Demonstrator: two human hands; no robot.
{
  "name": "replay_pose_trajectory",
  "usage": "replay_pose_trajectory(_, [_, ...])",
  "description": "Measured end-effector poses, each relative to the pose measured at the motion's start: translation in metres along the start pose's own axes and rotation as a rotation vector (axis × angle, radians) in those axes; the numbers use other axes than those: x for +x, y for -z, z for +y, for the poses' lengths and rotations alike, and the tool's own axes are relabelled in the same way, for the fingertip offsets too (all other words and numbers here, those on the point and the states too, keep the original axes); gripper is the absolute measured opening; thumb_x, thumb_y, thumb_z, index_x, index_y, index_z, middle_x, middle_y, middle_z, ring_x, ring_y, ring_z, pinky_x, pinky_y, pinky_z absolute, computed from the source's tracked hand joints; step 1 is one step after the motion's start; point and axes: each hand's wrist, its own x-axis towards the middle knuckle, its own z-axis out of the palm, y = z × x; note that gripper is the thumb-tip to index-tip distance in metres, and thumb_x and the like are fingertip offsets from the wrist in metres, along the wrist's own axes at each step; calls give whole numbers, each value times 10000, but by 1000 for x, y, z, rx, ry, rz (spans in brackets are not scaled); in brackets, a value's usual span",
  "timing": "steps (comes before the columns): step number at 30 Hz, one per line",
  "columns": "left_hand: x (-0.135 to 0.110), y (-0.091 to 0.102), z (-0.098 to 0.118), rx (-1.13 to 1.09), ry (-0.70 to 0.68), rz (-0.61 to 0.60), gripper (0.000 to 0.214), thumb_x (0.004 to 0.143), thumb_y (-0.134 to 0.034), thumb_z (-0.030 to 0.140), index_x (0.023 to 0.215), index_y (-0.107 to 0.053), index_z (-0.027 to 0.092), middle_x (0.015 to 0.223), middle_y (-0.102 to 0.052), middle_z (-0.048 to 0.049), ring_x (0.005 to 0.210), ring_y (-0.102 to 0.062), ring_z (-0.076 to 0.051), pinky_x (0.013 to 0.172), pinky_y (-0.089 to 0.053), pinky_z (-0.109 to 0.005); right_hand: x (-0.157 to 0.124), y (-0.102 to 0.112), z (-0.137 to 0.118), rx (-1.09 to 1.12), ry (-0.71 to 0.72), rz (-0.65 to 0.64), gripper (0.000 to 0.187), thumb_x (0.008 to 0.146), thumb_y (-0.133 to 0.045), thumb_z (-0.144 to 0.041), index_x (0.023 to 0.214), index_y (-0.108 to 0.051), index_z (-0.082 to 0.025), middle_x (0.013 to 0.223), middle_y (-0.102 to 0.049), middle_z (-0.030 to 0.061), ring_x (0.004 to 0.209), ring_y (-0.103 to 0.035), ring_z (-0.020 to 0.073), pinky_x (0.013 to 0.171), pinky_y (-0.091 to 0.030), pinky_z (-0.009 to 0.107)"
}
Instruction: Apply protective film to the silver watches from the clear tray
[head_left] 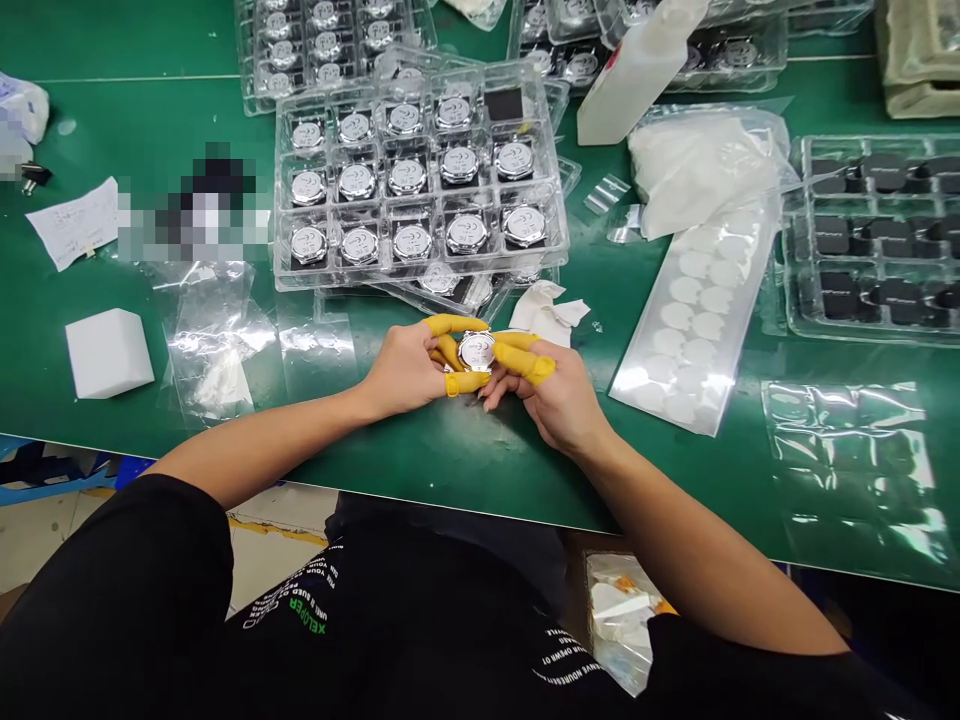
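A silver watch case (477, 350) with a printed white back is held up between both hands, just above the front of the table. My left hand (409, 365), with yellow finger cots on its fingers, grips the case from the left. From the right, my right hand (551, 390) presses yellow-covered thumb and forefinger against the case's edge and back. Beyond them lies a clear plastic tray (375, 272) of similar watch cases, stacked on more trays. A crumpled white tissue (546, 312) lies just behind my right hand.
On the right are a sheet of round white stickers (679, 330), a tray of black parts (799, 320) and clear film (855, 460). A white bottle (630, 80) leans behind. To the left sit a white foam block (109, 352) and plastic bags (210, 350).
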Motion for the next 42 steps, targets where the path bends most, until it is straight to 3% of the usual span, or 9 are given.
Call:
replay_pose_trajectory(7, [0,-1,-2,-2,-14,-7,600,644,-842,197,1229,-713,164,750,-710,5,653,-620,-88,643,-527,-204,4,-3,4,-39,-5,79,486,655,-861,-614,743,-688,-169,514,-636,8,384,-577,142,370,-448,247])
replay_pose_trajectory(13, [0,0,-1,8,-9,-14,602,647,-842,204,1233,-712,158,730,-702,9,627,-618,-87,642,-538,-213,6,3,-2,-62,-36,-39,503,594,-924,-551,853,-736,-162,546,-680,16,419,-629,167,440,-540,278])
replay_pose_trajectory(17, [-1,0,-3,-16,-33,-84,606,641,-850,210,1228,-711,151,747,-715,0,663,-655,-110,680,-571,-244,9,8,-8,-50,-107,-70,449,483,-982,-422,753,-749,-150,527,-678,30,391,-610,158,382,-511,247])
replay_pose_trajectory(22, [0,1,-4,-13,-46,-122,591,652,-851,218,1220,-708,140,728,-709,2,653,-659,-113,686,-585,-255,7,1,-7,-27,-82,29,400,472,-960,-431,547,-688,-148,421,-598,29,333,-543,135,311,-448,222])
replay_pose_trajectory(27, [1,1,-2,-44,-24,-141,606,640,-860,228,1220,-708,140,784,-734,-11,671,-660,-103,694,-579,-234,7,-5,-7,-25,-83,130,469,507,-937,-525,515,-645,-158,385,-557,21,289,-469,109,281,-380,216])
replay_pose_trajectory(33, [1,1,-2,-1,-17,-138,597,653,-857,209,1230,-711,161,704,-688,27,605,-621,-77,649,-561,-208,8,9,-16,-19,-187,-50,571,578,-875,-680,702,-670,-163,496,-602,14,396,-533,114,345,-426,216])
replay_pose_trajectory(37, [0,-1,-2,-1,-40,-120,677,685,-864,228,1324,-643,189,771,-746,8,741,-718,-124,779,-614,-260,2,15,-20,-55,24,118,519,574,-954,-470,951,-732,-190,568,-591,-41,370,-398,59,315,-247,199])
replay_pose_trajectory(40, [0,-2,-4,17,-60,-120,598,740,-836,222,1307,-650,186,867,-786,-30,822,-749,-143,839,-629,-292,13,17,-34,-61,328,350,370,695,-892,-410,971,-762,-201,680,-636,-7,411,-416,57,357,-252,225])
replay_pose_trajectory(42, [-1,-1,-6,23,-78,-152,498,774,-811,225,1252,-682,162,890,-793,-51,823,-754,-147,855,-638,-312,41,18,-53,-182,483,432,263,779,-827,-322,982,-783,-160,710,-652,17,437,-433,51,401,-283,237])
